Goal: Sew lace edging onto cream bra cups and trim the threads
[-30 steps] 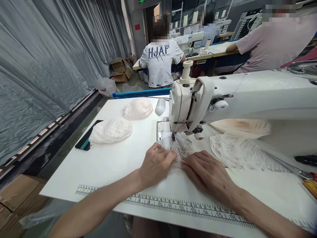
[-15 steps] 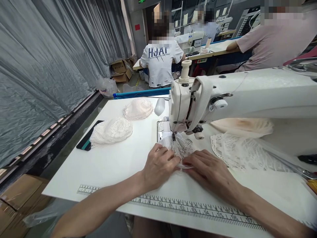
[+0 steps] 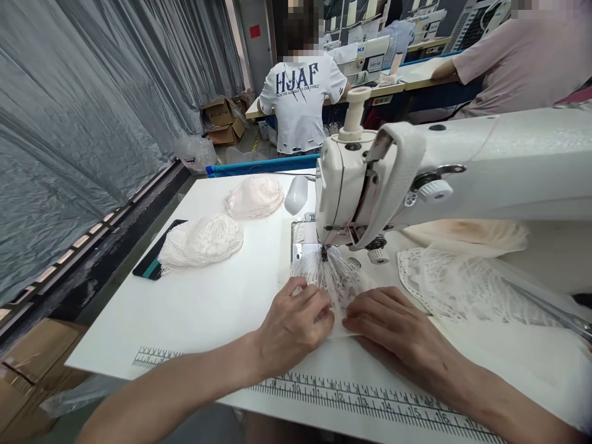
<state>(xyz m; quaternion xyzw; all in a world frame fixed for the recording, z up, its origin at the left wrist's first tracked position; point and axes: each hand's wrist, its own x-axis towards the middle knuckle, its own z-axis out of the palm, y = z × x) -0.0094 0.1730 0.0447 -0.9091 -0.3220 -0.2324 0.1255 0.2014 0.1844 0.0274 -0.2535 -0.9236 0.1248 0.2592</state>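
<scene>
White lace (image 3: 340, 277): lying on the table (image 3: 208, 308), its far part under the presser foot (image 3: 324, 253) of the sewing machine (image 3: 462, 179), its near part between the two hands.
Left hand (image 3: 298, 317): fingers curled well in, the tips closed on the lace's near left edge; that grip seems meant to gather the loose strands and steady that side.
Right hand (image 3: 393, 320): fingers side by side, bent low over the table, tips touching the lace's right edge. The thumb is tucked out of my sight, so I can't tell whether it pinches or merely presses.
Spacing: the hands sit close but apart, in front of the foot, I'd say to keep the cloth spread while the fingers stay off the needle area.
Left of the machine: a cream lace pile (image 3: 203, 240) partly over a dark flat item (image 3: 147, 265), with a pinkish lace pile (image 3: 255, 197) behind; both look set aside within easy reach.
Right side: another lace piece (image 3: 444, 280) lies under the machine's arm, scissors (image 3: 546, 302) across it, handy for the right hand.
Near edge: a printed ruler scale (image 3: 351, 394) runs along the table.
</scene>
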